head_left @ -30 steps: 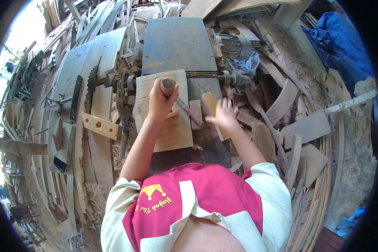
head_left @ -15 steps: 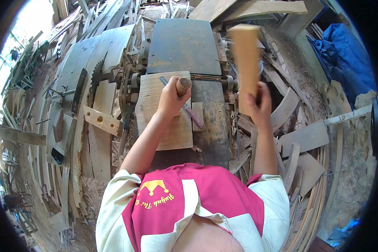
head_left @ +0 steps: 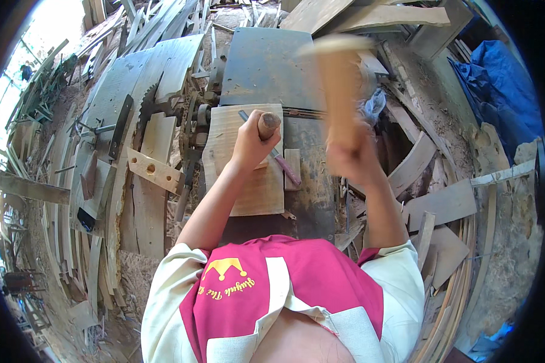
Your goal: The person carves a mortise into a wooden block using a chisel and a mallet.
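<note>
My left hand (head_left: 252, 144) is closed around an upright tool with a round wooden handle (head_left: 269, 126), likely a chisel; its lower end is hidden by the hand. Beneath lies a pale wooden board (head_left: 242, 196) with a wavy left edge. A slim metal tool with a purple-red handle (head_left: 289, 172) slants across the board, passing behind my left hand. My right hand (head_left: 352, 158), smeared by motion, grips a long wooden block (head_left: 338, 91) raised to the right of the board. A small wood block (head_left: 292, 160) sits at the board's right edge.
The board rests on a machine with a dark metal table (head_left: 266, 66). To the left are a toothed saw blade (head_left: 144, 112), a wood piece with holes (head_left: 154, 171) and planks. Scrap wood (head_left: 442, 202) and a blue tarp (head_left: 493, 85) lie to the right.
My right hand and the wooden block have swung left, toward my left hand, and are more blurred. My left hand keeps its place over the board. The whole view has shifted slightly.
</note>
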Motion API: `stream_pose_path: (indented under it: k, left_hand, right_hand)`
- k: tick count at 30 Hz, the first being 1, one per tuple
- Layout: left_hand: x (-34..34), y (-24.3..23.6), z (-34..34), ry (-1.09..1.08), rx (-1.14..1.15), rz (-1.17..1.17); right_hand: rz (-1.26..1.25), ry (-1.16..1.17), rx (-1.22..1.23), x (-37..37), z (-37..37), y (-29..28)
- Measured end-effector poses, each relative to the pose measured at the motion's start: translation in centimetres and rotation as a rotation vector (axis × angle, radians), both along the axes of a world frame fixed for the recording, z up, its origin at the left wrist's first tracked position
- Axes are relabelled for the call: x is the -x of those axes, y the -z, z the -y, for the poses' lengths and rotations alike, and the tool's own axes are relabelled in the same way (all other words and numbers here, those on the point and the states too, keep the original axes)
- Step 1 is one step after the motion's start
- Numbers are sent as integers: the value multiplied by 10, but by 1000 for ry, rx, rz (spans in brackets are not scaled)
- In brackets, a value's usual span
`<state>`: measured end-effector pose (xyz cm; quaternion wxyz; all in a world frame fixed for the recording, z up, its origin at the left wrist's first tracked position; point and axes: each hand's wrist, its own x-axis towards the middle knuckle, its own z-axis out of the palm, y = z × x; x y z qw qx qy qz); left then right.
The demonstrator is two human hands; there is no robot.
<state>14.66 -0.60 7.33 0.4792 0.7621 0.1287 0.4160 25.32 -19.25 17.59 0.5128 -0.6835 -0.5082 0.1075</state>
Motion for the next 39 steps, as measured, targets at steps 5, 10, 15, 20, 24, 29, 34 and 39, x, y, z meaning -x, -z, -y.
stream_pose_path:
  k: [5,10,15,20,24,29,34,39]
  left_hand:
    - [6,8,-8,-47,-33,5]
    - [4,3,-7,14,26,-71]
    - [11,7,-10,-2,-5,-38]
    - [5,3,-5,17,21,-45]
    - [9,0,-7,56,13,-8]
    - [7,-2,-5,29,7,-94]
    - [20,13,-11,6,-16,-17]
    - [38,40,-39,-77,162,66]
  right_hand:
    - [247,83,279,-5,6,-5]
    - [-288,-24,264,-7,1,10]
    - [275,61,532,1,-2,-28]
    - [-111,-39,338,-2,0,12]
    - [408,5,631,4,3,-32]
    - [18,85,224,8,1,-10]
    - [87,71,686,8,6,-5]
    - [-189,275,323,-15,11,75]
